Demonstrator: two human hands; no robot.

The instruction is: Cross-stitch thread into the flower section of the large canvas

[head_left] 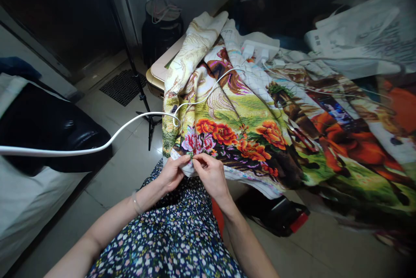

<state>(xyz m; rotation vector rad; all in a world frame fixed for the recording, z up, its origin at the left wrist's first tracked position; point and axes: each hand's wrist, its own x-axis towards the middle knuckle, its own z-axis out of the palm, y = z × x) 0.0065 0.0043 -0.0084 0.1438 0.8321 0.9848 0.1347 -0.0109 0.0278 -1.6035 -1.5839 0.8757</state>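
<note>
1. The left hand (173, 173) is pinching the near edge of an embroidered cloth (247, 130), thumb on top.
2. The right hand (211, 173) is gripping the same edge just beside it, fingers curled over the hem; whether it is holding a needle cannot be told.
3. The cloth, showing orange flowers and horses, is lying draped over a tabletop (160, 70) and hanging toward a floral-print lap (169, 239).
4. A white cable (97, 145) is running across the cloth from the left.
5. A white power strip (260, 50) is resting on the far folds.

Embroidered cloth (247, 126) shows orange flowers and brown horses on green; the dress (172, 239) is dark, flower-speckled; the cable (97, 145) white.
</note>
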